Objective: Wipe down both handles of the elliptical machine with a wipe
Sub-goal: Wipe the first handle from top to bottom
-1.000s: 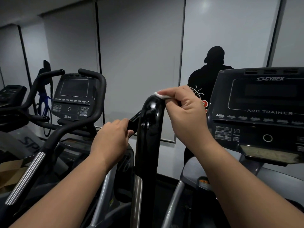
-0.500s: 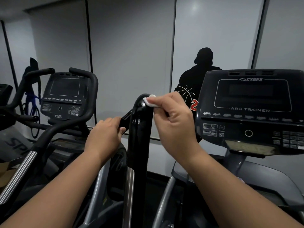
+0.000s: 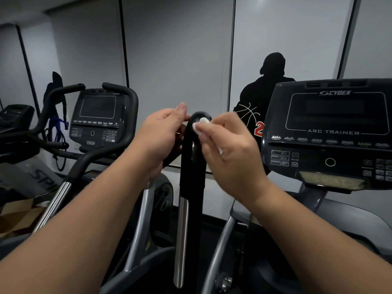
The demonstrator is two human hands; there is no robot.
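A glossy black upright handle (image 3: 192, 166) of the elliptical machine rises in the middle of the view, with a silver section (image 3: 180, 240) lower down. My right hand (image 3: 229, 153) pinches a small white wipe (image 3: 202, 122) and presses it against the handle's rounded top. My left hand (image 3: 160, 137) is on the handle's left side, fingers loosely spread, fingertips near the top. A short black side grip (image 3: 169, 161) shows just below its palm.
The Cybex Arc Trainer console (image 3: 331, 132) stands close on the right. A second machine with a 750A console (image 3: 95, 117) and curved black handlebars (image 3: 127, 132) is on the left. A cardboard box (image 3: 14, 213) lies at lower left. A grey wall with a dark silhouette decal (image 3: 267, 92) is behind.
My left hand has come off the side grip and risen beside the handle's top, fingers opening. My right hand has stayed at the top with the wipe, shifting slightly to the front.
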